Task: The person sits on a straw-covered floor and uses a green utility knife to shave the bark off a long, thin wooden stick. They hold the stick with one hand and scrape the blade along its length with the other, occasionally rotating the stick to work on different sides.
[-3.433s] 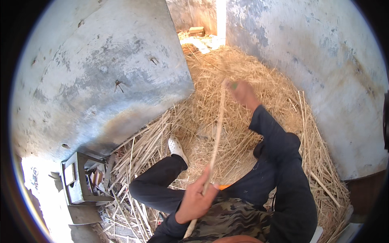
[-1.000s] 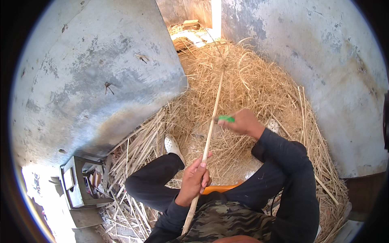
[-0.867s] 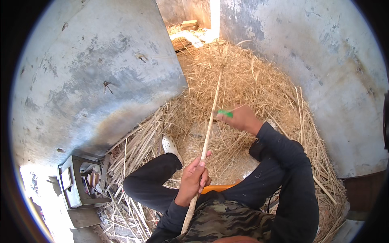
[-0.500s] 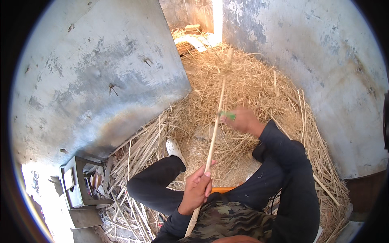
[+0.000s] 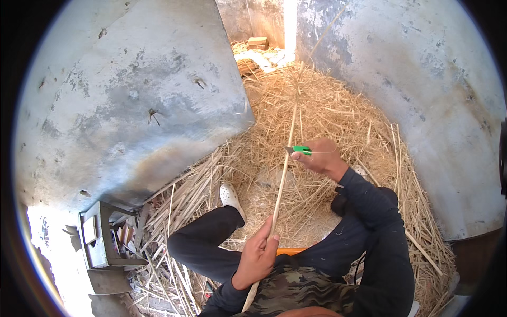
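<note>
- Holding a long pale reed stalk (image 5: 280,182) that runs from my lap up and away over the straw, with its far end pointing toward the gap between the walls.
- My left hand (image 5: 259,256) is wrapped around the lower part of the stalk, fingers closed on it near my belly.
- My right hand (image 5: 322,157) pinches a small green-handled blade (image 5: 300,150), its tip touching the stalk halfway up.
- To do this well, I judge the left grip should stay firm so the stalk cannot twist, and the blade should run shallow, stroking away from my body.
- Around me lie a bed of straw (image 5: 338,111), grey plastered walls (image 5: 137,105), my white shoe (image 5: 230,195) and a small metal box (image 5: 100,243) at my left.
</note>
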Demonstrator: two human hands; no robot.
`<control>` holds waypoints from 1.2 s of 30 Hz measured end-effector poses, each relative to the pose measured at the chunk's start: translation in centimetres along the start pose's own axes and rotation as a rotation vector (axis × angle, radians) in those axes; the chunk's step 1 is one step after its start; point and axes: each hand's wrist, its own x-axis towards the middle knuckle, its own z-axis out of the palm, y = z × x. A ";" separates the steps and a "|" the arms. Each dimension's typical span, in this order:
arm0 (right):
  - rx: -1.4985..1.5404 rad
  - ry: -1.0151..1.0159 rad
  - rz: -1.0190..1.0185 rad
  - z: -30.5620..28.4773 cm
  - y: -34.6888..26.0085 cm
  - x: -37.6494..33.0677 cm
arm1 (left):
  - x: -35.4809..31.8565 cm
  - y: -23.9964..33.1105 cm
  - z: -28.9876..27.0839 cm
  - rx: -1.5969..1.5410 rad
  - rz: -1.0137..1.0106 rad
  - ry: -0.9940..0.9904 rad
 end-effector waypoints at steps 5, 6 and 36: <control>-0.093 -0.040 0.380 -1.5 6.1 3.0 | -2.1 -0.9 0.9 -0.040 0.019 -0.068; -0.086 -0.083 0.398 -2.0 5.9 2.4 | -2.2 -0.8 0.7 -0.034 -0.040 -0.067; -0.177 -0.172 0.500 1.3 10.2 3.6 | -2.3 -3.0 -0.4 0.278 0.037 -0.001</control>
